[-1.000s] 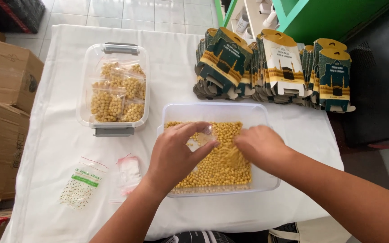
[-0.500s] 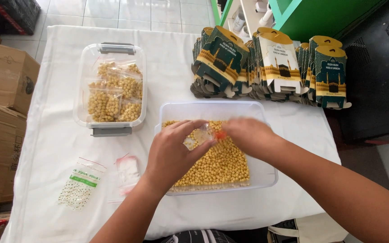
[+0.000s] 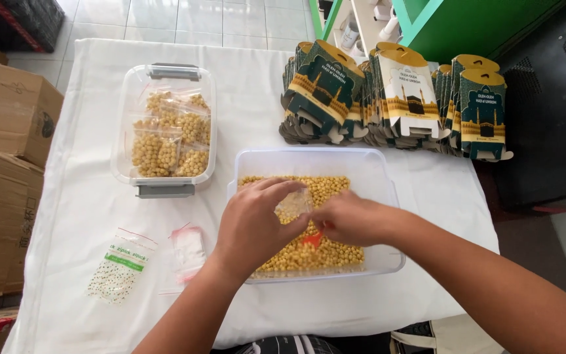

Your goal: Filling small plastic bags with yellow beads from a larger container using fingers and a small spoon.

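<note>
A clear plastic tub [image 3: 375, 164] half full of yellow chickpeas [image 3: 325, 190] sits on the white tablecloth in front of me. My left hand [image 3: 253, 226] holds a small clear zip bag [image 3: 293, 204] above the chickpeas, pinched between thumb and fingers. My right hand [image 3: 352, 219] is closed at the bag's lower edge, and a small orange-red piece [image 3: 312, 240] shows just beneath it. Whether the right hand grips the bag or that piece is unclear.
A lidded clear container [image 3: 163, 124] with several filled chickpea bags stands at the left. Empty zip bags [image 3: 122, 262] lie near the front left. A row of printed cardboard boxes [image 3: 394, 98] lines the back. Brown cartons [image 3: 8, 164] stand left of the table.
Both hands have drawn closer together over the tub, toward its near middle. The small bag is now held more upright between them.
</note>
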